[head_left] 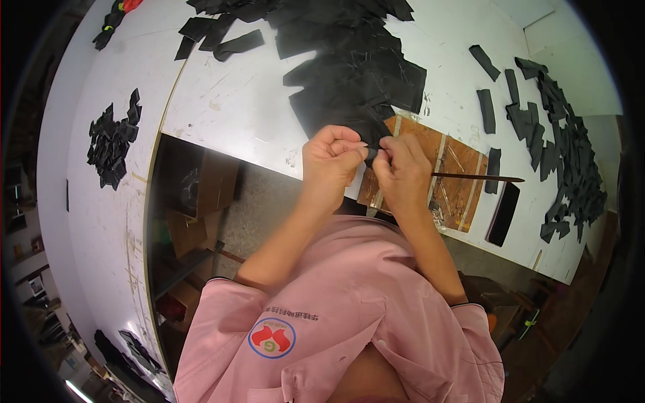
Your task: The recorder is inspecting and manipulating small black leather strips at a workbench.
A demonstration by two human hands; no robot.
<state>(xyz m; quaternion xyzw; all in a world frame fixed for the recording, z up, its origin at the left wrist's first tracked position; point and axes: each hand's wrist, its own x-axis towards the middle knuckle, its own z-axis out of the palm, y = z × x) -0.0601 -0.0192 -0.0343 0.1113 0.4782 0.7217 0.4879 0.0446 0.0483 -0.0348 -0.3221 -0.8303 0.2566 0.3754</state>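
Close in front of me, both hands pinch a small black fabric piece [370, 158] between thumbs and fingertips. My left hand [334, 159] is closed at its left side, and my right hand [401, 166] is closed at its right side. A thin dark stick [477, 177] with a tapered end juts rightward from my right hand; its other end is hidden by the hand. Just beyond my fingers, a spread pile of black fabric pieces [356, 77] covers the table. Below my right hand lies a brown board [463, 181] with pale strips.
A black oblong block [503, 215] lies right of the board. Black fabric strips [571, 154] are heaped along the table's right side, with several loose ones nearer. Another small black heap [113, 144] sits on the left table. Cardboard boxes [218, 188] stand below the table edge.
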